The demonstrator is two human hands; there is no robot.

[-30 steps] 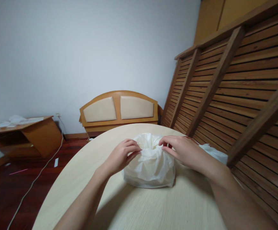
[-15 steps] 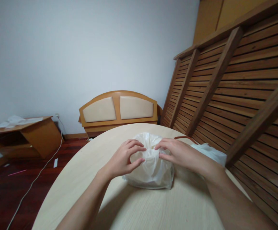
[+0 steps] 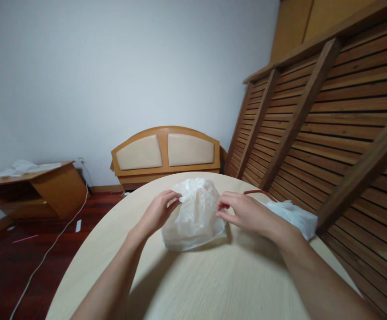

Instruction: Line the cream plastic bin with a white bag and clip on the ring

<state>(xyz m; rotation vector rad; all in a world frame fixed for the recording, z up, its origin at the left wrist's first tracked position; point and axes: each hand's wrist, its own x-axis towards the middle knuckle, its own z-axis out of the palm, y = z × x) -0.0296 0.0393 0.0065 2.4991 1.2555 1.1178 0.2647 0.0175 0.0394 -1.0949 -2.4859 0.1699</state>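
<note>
A white, translucent plastic bag (image 3: 198, 218) stands on the round pale table (image 3: 213, 284), its top bunched and crumpled. What it contains is hidden by the plastic. My left hand (image 3: 160, 211) is at the bag's upper left, with thumb and fingertips pinched on the plastic there. To the right of the bag, my right hand (image 3: 238, 211) has curled fingers with a small gap to the thumb; nothing shows between them. Its fingertips are close to the bag's side.
Another pale plastic bag (image 3: 293, 215) lies at the table's right edge, near a brown strap-like piece (image 3: 258, 192). Wooden slats (image 3: 293, 129) lean along the right. A headboard (image 3: 165, 151) stands behind; a low desk (image 3: 46, 191) and a cable (image 3: 43, 262) are at left.
The bag has turned and shifted slightly left and away from me. My left hand has moved left, its fingers closing together on the plastic. My right hand has come off the bunched top.
</note>
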